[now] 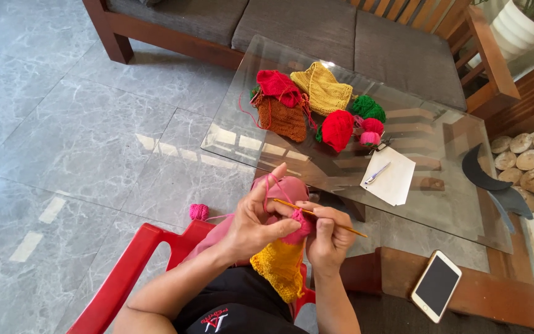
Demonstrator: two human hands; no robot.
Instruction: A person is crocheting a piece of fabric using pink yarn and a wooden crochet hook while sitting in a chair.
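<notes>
Two hands engaged | left hand [251, 224] closed, pink-yellow crochet piece [285, 247] pinched taut | right hand [327, 234] closed, crochet hook [319, 218] gripped | pink yarn ball [199, 212] kept near-left, feeding.

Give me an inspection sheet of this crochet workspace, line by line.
Surface: glass table on a grey marble floor.
Job's things: yellow and pink crochet piece, crochet hook, pink yarn ball on the floor.
Clutter: knitted pieces and yarn balls, paper with pen, phone.
Hands: left hand tensions pink yarn; right hand holds the hook.
Cables: nothing seen.
Surroundings: red chair, wooden sofa, potted plant.
</notes>
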